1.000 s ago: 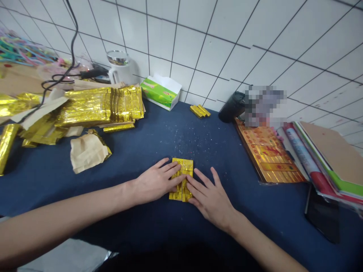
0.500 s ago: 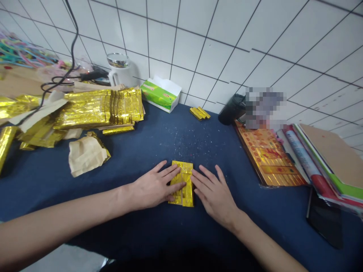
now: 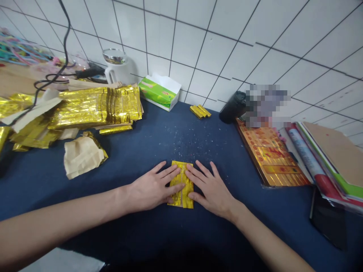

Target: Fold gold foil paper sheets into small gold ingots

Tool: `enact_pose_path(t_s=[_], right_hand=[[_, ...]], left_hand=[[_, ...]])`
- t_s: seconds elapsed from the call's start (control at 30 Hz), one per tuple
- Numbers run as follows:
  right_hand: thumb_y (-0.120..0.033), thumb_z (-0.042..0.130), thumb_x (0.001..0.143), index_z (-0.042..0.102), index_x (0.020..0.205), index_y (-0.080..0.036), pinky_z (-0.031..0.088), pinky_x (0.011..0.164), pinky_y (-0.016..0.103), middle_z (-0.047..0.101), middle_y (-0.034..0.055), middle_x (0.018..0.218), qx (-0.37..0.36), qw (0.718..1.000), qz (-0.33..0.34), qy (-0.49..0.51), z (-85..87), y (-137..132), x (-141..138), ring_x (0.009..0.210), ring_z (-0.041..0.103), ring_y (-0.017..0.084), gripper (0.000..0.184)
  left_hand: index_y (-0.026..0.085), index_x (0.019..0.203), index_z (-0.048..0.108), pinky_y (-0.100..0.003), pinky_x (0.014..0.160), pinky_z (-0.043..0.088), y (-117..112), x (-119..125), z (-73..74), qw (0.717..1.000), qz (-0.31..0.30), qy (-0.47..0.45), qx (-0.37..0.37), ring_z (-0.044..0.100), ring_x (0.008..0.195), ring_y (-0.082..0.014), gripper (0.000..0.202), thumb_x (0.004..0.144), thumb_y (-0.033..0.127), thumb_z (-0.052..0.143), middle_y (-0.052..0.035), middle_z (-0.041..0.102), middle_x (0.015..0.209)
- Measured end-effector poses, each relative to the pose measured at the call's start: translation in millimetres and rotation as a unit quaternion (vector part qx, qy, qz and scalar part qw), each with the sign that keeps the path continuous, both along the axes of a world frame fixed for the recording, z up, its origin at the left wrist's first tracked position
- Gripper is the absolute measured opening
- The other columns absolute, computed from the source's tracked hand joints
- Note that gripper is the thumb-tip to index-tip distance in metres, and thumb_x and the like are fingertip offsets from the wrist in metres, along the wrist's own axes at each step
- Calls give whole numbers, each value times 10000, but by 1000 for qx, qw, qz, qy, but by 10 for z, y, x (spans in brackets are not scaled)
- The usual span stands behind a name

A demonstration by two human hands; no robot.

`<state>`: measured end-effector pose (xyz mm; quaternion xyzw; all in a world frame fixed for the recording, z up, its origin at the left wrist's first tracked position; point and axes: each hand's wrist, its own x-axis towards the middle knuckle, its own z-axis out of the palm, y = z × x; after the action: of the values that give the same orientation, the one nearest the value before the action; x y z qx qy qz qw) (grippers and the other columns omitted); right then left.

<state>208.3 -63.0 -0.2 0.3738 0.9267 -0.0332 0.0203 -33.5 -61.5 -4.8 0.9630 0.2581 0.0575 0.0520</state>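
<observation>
A folded sheet of gold foil paper [image 3: 178,192] lies flat on the dark blue tabletop [image 3: 136,234] in front of me, a seam running down its middle. My left hand [image 3: 153,187] rests on its left half, fingers stretched out across the foil. From the other side, my right hand [image 3: 211,190] lays its outstretched fingertips on the right half. Neither hand grips the sheet; both press or rest on it from above. Part of the foil is hidden under the fingers.
A stack of gold foil paper [image 3: 90,105] and a crumpled piece of tan-backed paper [image 3: 82,156] lie at left. Behind are a white mug [image 3: 115,71], a green tissue pack [image 3: 160,92] and small gold rolls [image 3: 200,111]. A black cup [image 3: 234,107] and red-gold packets [image 3: 272,155] are at right.
My right hand has shifted slightly left, its fingers now further over the foil sheet, and its thumb has moved down along the right edge. The left hand stays nearly still.
</observation>
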Motion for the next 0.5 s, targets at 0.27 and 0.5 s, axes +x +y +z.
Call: enact_pose_path(t_s=[0.27,0.5], right_hand=[[-452,384,879,367,1334,-209,187,991,656,347,35,1424,3,1000,-21,13,38,-35,-52,1306,250,310,516],[-544,388,851,299,1367,-186,167,1003,652,343,62,1424,2,1000,-11,17,52,-35,-50,1325,220,299,634]], left_hand=[[353,1337,329,-539,1013,230,4,14,38,1000,-13,-6,-24,283,1309,-301,463,889,372,444,-138,343,1407],[335,1314,378,-549,1031,191,-10,1,-30,998,-18,-22,-47,200,1338,-308,507,836,424,520,-123,266,1448]])
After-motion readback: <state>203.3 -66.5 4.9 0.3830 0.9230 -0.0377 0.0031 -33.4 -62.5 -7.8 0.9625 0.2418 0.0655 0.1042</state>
